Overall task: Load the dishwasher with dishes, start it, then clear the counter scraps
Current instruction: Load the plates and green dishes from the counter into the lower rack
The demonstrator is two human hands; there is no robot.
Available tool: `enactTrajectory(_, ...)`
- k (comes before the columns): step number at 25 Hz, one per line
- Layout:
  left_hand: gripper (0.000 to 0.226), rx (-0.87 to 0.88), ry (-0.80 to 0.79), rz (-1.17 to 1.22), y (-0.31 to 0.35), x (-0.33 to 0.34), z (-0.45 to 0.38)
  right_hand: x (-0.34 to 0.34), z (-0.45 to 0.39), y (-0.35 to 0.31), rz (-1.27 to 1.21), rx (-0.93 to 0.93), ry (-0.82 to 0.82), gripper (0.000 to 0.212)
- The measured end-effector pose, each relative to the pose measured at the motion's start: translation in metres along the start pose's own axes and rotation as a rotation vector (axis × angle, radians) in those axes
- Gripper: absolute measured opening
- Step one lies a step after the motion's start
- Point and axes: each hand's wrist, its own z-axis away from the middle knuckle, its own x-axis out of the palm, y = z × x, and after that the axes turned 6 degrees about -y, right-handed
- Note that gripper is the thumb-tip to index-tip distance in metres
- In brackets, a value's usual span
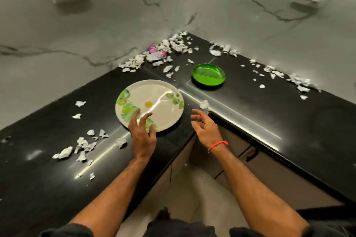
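left hand (141, 131): fingers spread, released, over near rim of white plate (149, 105) | right hand (205, 126): released, holds nothing, beside plate | plate and green bowl (208, 74) on black bench (269, 106) corner | paper scraps (81, 147) scattered around

The left hand (141, 132) covered the near rim of the plate (154, 100); contact could not be told. A pink-and-purple wrapper (157, 51) in the upper-middle corner lay half buried under paper scraps (173, 44), its print too blurred to read
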Motion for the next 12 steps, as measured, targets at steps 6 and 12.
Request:
enactTrajectory(6,0.07,-0.3,-0.037,0.074,-0.069,-0.014,-0.005,0.06,-0.047,0.0,-0.077,0.321,0.014,0.076)
enactTrajectory(12,0.064,-0.265,-0.011,-0.026,-0.066,-0.006,-0.002,0.069,-0.07,0.019,-0.092,0.5,0.116,0.081)
